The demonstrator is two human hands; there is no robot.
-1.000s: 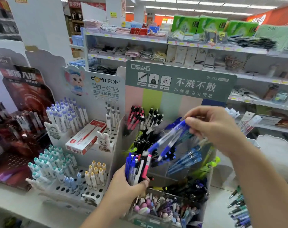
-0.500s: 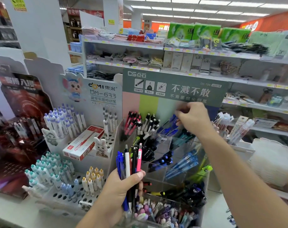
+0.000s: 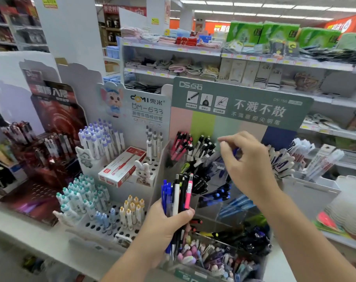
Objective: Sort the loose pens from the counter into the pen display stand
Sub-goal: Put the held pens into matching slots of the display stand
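While your left hand (image 3: 165, 226) grips a bunch of pens (image 3: 178, 197) left to sort, your right hand (image 3: 246, 165) hangs loose and empty over the pen display stand (image 3: 230, 212).

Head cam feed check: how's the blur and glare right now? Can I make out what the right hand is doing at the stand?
Head view: even ceiling light with no harsh glare; wide-angle bending at the shelves toward the edges. The right hand is motion-smeared, so whether it pinches a pen is unclear. The left hand and its bundle of pens are fairly sharp. The clear compartments of the pen display stand look hazy.
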